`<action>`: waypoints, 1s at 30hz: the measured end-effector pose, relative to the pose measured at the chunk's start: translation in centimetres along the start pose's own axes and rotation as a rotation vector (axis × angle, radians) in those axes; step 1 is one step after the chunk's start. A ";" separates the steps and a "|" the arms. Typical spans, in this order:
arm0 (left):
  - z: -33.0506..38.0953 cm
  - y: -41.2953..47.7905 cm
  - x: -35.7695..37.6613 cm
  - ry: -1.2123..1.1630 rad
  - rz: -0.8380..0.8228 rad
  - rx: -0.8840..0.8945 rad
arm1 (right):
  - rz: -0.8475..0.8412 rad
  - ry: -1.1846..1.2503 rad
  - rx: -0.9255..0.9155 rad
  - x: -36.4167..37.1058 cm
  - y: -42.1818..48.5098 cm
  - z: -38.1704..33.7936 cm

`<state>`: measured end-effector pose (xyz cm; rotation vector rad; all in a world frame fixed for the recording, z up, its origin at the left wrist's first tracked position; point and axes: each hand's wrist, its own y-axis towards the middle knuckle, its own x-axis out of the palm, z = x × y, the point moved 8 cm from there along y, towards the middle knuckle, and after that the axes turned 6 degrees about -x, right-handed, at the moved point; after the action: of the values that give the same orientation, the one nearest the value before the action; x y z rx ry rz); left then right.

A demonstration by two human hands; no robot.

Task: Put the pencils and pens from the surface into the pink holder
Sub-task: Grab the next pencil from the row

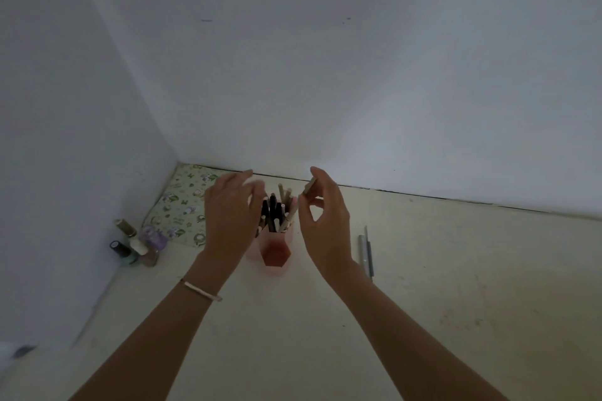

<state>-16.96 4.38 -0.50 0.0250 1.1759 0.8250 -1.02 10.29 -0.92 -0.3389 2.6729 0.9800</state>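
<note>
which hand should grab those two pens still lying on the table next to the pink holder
Probably the right hand. The two pens lie on the table on its side of the pink holder. The left hand hovers on the holder's far side and would have to cross over it.

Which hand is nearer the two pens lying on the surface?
Right. The right hand hovers just left of the pens, by the holder; the left hand is beyond the holder, farther away.
</note>
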 end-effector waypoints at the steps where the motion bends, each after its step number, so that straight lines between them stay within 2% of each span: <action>1: -0.3 0.5 -0.9 -0.045 0.036 -0.012 | -0.022 -0.031 -0.028 0.5 -0.2 -0.1; 7: -0.5 1.3 -3.4 -0.221 0.090 -0.038 | -0.205 -0.222 -0.109 3.2 -1.5 0.9; 11: 0.7 0.6 -3.4 -0.266 0.073 -0.063 | -0.274 -0.409 -0.279 3.7 -2.9 0.7; 13: 2.0 0.2 -3.3 -0.318 0.054 -0.066 | -0.219 -0.383 -0.213 2.4 -2.8 1.2; 16: 5.8 -0.9 -2.0 -0.427 0.022 -0.039 | 0.007 -0.334 -0.030 -2.3 -1.3 3.3; 17: 7.6 -1.5 -0.6 -0.433 -0.041 -0.028 | 0.066 -0.334 0.016 -4.2 -0.8 4.1; 19: 10.5 -3.0 4.1 -0.374 -0.269 -0.065 | 0.123 -0.348 0.075 -7.5 -0.2 5.6; 21: 11.4 -5.2 9.6 -0.252 -0.517 -0.182 | 0.130 -0.373 0.124 -10.1 -0.4 6.8; 23: 11.6 -7.6 14.2 -0.142 -0.687 -0.289 | 0.127 -0.422 0.164 -12.8 -1.0 8.0; 26: 10.9 -10.6 18.2 -0.024 -0.814 -0.385 | 0.140 -0.465 0.200 -16.0 -2.5 9.5; 30: 10.7 -11.9 20.4 0.036 -0.819 -0.404 | 0.147 -0.493 0.263 -18.6 -4.4 11.5</action>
<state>1.16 11.92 -17.45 -0.7586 0.9112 0.3126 19.73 16.87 -5.75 0.1414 2.3471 0.6311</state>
